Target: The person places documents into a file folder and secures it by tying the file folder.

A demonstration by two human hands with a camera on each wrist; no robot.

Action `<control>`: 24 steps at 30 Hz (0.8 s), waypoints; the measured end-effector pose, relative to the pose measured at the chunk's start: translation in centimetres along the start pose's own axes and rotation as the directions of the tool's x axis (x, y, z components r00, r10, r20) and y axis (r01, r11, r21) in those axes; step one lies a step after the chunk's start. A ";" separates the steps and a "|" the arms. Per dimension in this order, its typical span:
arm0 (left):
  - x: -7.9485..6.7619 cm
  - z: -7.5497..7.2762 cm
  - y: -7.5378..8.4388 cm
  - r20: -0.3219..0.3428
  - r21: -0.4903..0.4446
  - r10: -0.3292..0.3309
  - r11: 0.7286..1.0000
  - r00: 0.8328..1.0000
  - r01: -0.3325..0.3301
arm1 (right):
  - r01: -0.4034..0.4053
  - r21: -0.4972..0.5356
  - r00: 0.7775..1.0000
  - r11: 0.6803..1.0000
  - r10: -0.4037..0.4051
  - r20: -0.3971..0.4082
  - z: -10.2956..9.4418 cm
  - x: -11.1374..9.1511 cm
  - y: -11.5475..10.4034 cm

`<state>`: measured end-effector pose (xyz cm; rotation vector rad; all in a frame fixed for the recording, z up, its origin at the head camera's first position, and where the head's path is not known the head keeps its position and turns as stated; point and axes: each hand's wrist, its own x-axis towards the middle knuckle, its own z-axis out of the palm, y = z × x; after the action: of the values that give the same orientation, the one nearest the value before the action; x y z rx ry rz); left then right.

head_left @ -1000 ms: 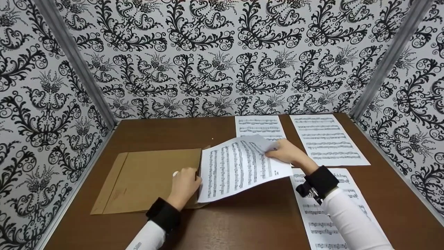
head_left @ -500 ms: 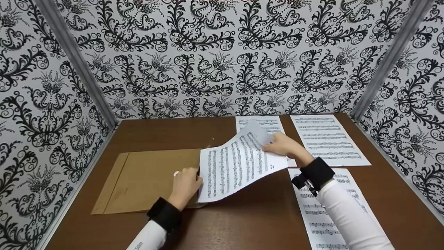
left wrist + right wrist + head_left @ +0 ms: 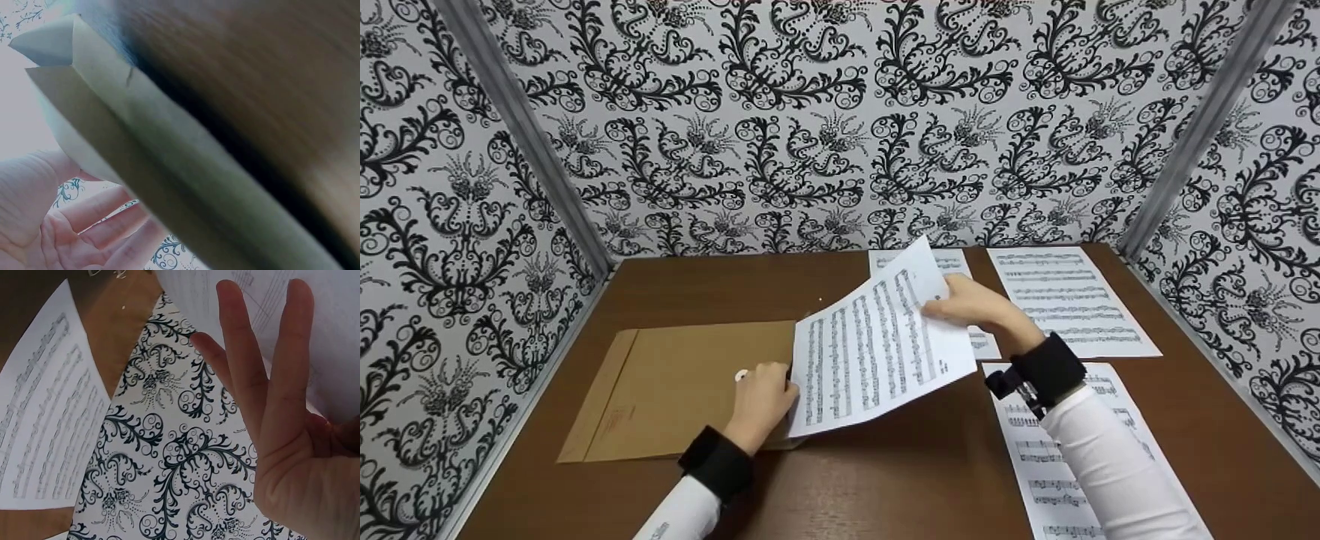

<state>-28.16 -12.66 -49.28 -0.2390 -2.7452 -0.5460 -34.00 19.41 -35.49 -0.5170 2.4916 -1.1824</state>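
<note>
A brown paper envelope [image 3: 690, 390] lies on the left of the table in the head view. At its right-hand open end, my left hand [image 3: 763, 397] grips the edge with curled fingers. The left wrist view shows the envelope's gaping mouth [image 3: 140, 152] beside the left palm and fingers. A sheet of printed music [image 3: 862, 352] slopes up to the right from that open end, its left edge right at the mouth. My right hand [image 3: 971, 304] pinches its raised right side. In the right wrist view, straight fingers [image 3: 292, 343] lie against the sheet's underside.
Three more music sheets lie on the brown table [image 3: 840, 495]: one at the back [image 3: 960, 259], partly covered, one at the back right [image 3: 1065, 300], one under the right forearm [image 3: 1050, 480]. Patterned walls [image 3: 825, 135] enclose the back and sides.
The sheet's far right corner has unfolded and risen. My right hand has shifted slightly up and left with it. Left hand and envelope stay nearly still.
</note>
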 end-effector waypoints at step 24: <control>-0.2 0.4 0.0 0.007 0.002 0.026 1.000 1.000 -0.026 | 0.004 0.176 1.000 0.984 -0.002 -0.014 1.7 0.3 -2.0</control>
<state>-28.12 -12.51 -49.73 -0.2757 -2.7453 -0.5364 -33.09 16.98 -35.00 -0.4662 2.3691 -1.3952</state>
